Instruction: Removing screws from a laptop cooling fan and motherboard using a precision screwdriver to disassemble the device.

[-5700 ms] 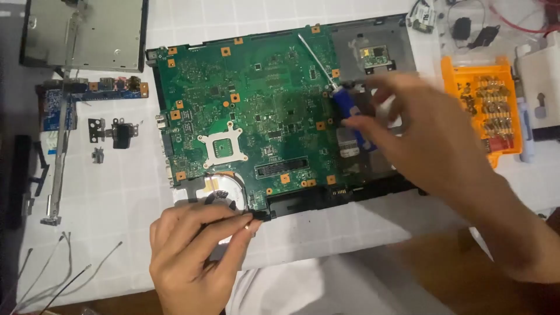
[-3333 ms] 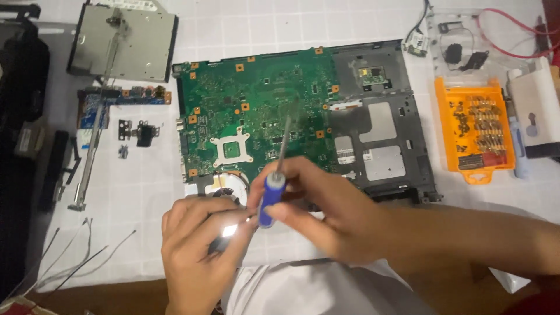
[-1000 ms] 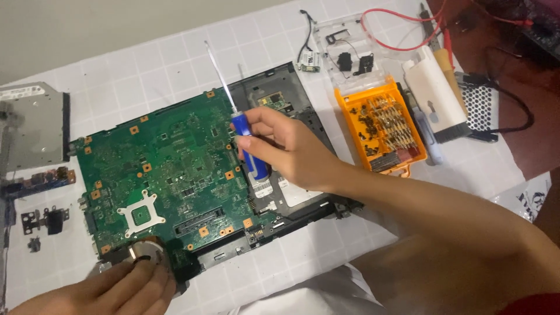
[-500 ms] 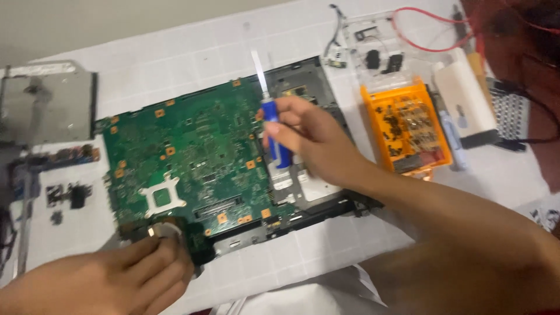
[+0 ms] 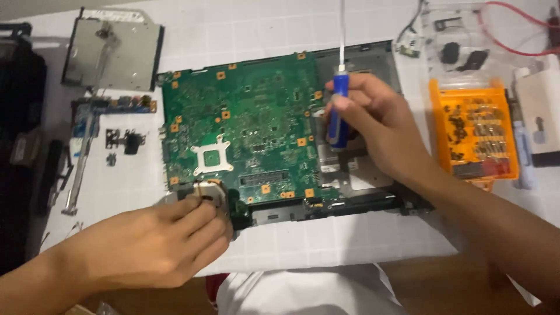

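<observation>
Green circuit board (image 5: 245, 122) lying flat at centre of the bench (image 5: 245, 29), seated in a dark laptop base (image 5: 361, 186). Right hand (image 5: 379, 125) at 3 o'clock of the board, closed around a blue-handled screwdriver (image 5: 337, 111) — shaft pointing toward 12. Left hand (image 5: 157, 242) at 7 o'clock, fingers curled narrow and pressing on a round metal part (image 5: 209, 189) at the board's lower corner. Orange bit tray (image 5: 475, 131) farther out at 3 o'clock; grey drive (image 5: 114, 52) at 10 — well apart.
</observation>
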